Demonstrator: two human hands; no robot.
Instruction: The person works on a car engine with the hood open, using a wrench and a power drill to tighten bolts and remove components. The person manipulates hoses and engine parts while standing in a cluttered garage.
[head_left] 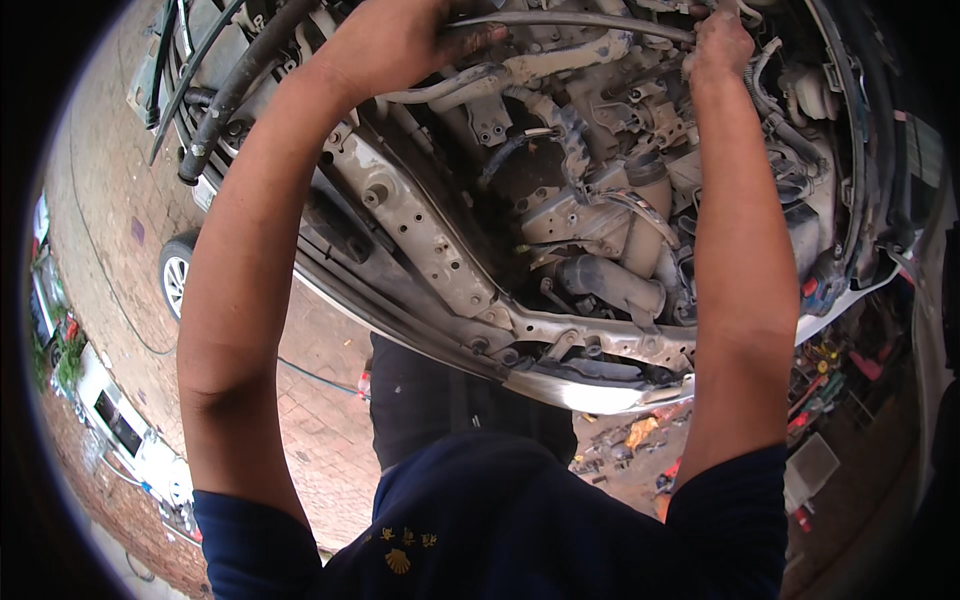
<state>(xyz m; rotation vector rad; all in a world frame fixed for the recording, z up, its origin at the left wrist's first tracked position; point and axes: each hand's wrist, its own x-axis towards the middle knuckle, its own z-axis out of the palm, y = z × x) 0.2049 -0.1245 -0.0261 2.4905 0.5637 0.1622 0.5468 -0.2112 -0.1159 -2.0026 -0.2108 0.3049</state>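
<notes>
A long, thin grey hose (pixel 590 20) runs across the top of an open engine bay, between my two hands. My left hand (pixel 395 42) is at its left end, the dark-smudged thumb stretched along just below the hose and the other fingers partly cut off by the upper edge. My right hand (pixel 722 48) is closed around the hose's right end, fingers bent and partly hidden. Below the hose lies a thicker, dirty pale pipe (pixel 570 62). Wrapped wiring (pixel 572 150) hangs down from near it into the bay.
A metal crossmember (pixel 420 225) and the car's front edge (pixel 590 398) lie between me and the engine. A wide black duct (pixel 610 285) sits low in the bay. Tools and loose parts (pixel 825 375) litter the ground at right; a car wheel (pixel 176 280) shows at left.
</notes>
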